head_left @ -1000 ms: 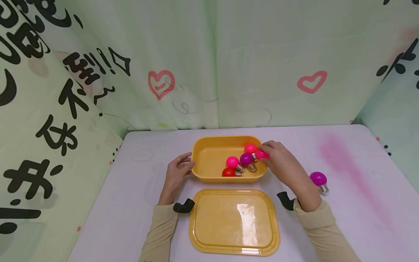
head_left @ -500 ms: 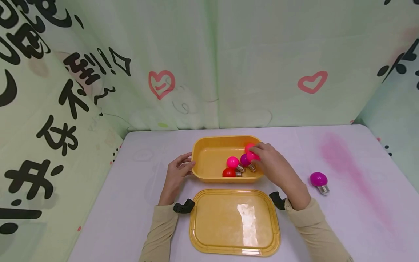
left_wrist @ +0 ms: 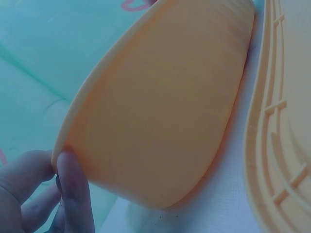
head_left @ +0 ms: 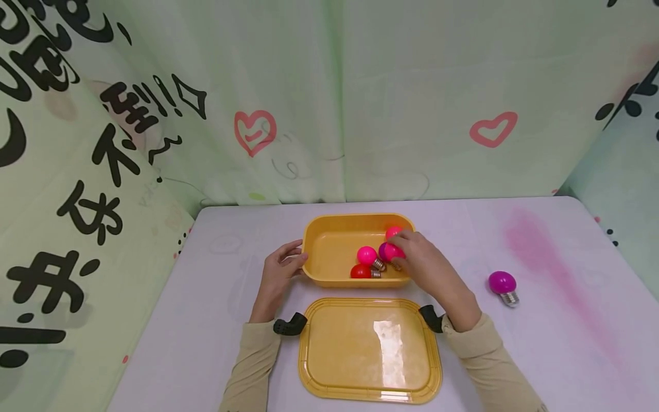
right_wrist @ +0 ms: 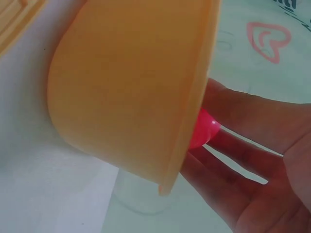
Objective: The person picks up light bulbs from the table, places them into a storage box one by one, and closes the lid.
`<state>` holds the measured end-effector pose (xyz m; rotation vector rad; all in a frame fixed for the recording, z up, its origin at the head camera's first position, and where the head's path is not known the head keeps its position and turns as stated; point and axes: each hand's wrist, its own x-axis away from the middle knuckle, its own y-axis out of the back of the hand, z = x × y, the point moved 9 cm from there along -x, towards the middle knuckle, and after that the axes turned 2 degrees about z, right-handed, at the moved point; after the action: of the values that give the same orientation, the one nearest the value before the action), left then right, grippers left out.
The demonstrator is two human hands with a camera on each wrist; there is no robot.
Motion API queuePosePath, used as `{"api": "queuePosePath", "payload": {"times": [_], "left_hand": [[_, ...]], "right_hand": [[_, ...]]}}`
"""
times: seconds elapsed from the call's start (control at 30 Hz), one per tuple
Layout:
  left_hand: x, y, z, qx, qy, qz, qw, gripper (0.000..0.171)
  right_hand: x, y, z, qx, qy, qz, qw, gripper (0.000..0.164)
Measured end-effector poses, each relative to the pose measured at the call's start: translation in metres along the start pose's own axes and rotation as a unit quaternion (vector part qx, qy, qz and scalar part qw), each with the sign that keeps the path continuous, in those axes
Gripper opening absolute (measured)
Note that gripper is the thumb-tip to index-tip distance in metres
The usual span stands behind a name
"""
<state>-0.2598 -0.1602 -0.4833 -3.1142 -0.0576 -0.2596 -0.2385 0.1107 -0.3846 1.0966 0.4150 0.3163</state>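
Pink bulb (head_left: 394,252) your right hand (head_left: 425,257) pinches over the tub (head_left: 329,247) seems light, slick: cup its globe (right_wrist: 205,131); your left hand (head_left: 276,277) grips the tub

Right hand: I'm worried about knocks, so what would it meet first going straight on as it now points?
Probably the purple bulb in the yellow box, partly hidden by the pink bulb the right hand holds; depth is unclear.

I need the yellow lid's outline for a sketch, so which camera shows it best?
The head view: nearly all of the yellow lid shows in front of the yellow container, with black wrist mounts overlapping bits of its edge. The left wrist view shows part of its ribbed edge; the right wrist view, only a small piece.
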Motion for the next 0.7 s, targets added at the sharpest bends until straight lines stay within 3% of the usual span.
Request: {"api": "queuePosePath", "payload": {"times": [0.33,0.7], "left_hand": [[0.018,-0.006,-0.026,-0.004,-0.005,0.004,1.0000,0.043],[-0.001,0.001,0.002,0.003,0.000,0.000,1.0000,0.044]], "right_hand": [[-0.001,-0.006,-0.003,-0.002,0.000,-0.001,1.000,0.038],[-0.005,-0.008,0.000,0.010,0.024,-0.016,1.000,0.033]]}}
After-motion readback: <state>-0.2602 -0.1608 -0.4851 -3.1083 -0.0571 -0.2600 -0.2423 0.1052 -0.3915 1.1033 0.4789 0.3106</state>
